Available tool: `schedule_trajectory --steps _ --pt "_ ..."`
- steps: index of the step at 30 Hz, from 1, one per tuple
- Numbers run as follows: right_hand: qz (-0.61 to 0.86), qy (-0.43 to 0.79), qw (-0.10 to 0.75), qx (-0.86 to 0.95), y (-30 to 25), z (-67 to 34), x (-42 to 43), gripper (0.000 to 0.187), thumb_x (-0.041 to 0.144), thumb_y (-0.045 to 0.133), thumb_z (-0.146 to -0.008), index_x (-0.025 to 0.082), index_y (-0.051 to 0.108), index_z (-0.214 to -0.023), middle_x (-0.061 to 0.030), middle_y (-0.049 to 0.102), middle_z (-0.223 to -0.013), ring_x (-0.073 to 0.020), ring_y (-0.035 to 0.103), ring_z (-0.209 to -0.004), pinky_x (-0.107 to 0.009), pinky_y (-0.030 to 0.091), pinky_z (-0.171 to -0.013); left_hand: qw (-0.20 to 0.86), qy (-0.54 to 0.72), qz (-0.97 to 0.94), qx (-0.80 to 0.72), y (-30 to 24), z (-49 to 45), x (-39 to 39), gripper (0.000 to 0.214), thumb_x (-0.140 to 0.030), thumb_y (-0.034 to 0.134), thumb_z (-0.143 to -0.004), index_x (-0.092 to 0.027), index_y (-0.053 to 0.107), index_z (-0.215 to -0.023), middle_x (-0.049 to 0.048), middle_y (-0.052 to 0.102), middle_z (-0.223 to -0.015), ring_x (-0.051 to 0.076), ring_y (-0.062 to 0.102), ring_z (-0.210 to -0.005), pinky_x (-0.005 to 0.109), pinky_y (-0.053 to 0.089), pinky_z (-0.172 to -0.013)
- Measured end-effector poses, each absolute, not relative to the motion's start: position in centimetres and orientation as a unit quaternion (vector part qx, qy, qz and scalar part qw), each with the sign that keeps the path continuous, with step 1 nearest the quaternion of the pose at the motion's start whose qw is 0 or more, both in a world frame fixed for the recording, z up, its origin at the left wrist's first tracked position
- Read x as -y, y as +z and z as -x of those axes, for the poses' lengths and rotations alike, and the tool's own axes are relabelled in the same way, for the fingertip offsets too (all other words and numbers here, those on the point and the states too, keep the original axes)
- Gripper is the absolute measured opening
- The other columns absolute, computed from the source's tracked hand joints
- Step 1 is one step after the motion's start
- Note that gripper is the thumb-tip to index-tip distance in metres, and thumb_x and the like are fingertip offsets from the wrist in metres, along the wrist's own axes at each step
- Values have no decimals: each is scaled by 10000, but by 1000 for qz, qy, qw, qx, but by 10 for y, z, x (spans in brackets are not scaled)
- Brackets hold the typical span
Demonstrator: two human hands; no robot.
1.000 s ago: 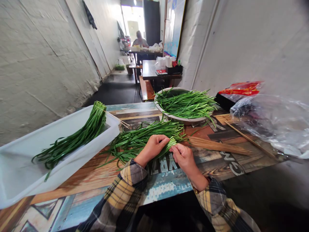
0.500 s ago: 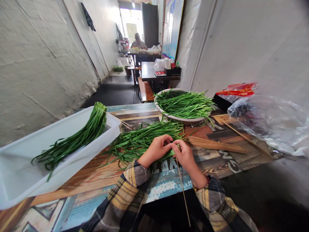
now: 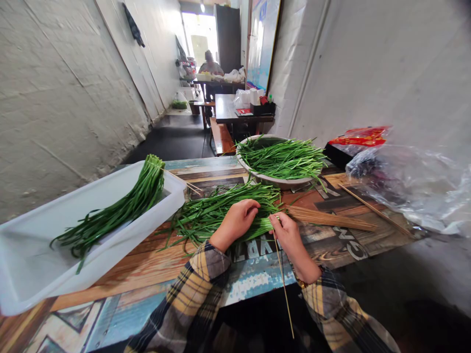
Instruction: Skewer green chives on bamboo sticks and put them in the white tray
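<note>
A pile of long green garlic chives (image 3: 209, 208) lies on the table in front of me. My right hand (image 3: 289, 235) pinches a thin bamboo skewer (image 3: 282, 279) near its upper end, beside the pale ends of several chives. The skewer slants down past the table edge. My left hand (image 3: 237, 220) rests over the pile with curled fingers, thumb close to the index finger; whatever they may grip is hidden. More bamboo skewers (image 3: 331, 218) lie fanned just right of the pile.
On the left, a white plastic tub (image 3: 91, 274) holds a skewered bunch of chives (image 3: 136, 196). A round basin (image 3: 241, 159) heaped with chives stands behind the pile. Crumpled clear plastic (image 3: 415, 181) lies at the right. A person (image 3: 211, 66) sits at a far table.
My right hand has moved a little to the right with the skewer, away from my left hand. The two hands were touching and now stand apart, with chive ends showing between them.
</note>
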State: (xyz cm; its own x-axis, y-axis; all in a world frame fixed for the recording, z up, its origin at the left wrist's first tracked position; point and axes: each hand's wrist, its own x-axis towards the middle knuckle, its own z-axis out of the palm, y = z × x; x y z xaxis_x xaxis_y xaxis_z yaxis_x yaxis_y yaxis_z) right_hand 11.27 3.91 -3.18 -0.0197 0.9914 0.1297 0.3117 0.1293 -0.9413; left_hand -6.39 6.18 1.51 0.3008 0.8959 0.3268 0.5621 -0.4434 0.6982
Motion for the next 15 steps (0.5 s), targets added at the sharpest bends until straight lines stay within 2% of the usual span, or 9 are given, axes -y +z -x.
schedule_trajectory --steps 3,10,15 --pt "547 367 449 604 -33 -118 -36 406 564 449 -880 185 585 -835 23 573 -566 -133 557 -468 -221 406 -468 237 304 -803 -455 15 63 -59 205 -174 479 -865 -164 671 -937 58 698 -894 170 624 -819 267 453 -763" --pt "533 326 442 643 -26 -118 -33 363 508 424 -912 191 572 -817 9 592 -658 -132 597 -533 -227 449 -534 246 259 -811 -463 22 63 -54 246 -282 485 -888 -168 702 -906 51 713 -832 155 616 -725 242 435 -693" --pt "494 258 433 708 -8 -101 -47 293 405 400 -944 200 566 -816 -8 611 -690 -153 616 -649 -234 429 -603 290 283 -809 -425 29 66 -55 307 -371 492 -893 -151 690 -973 66 717 -943 176 630 -838 251 448 -778"
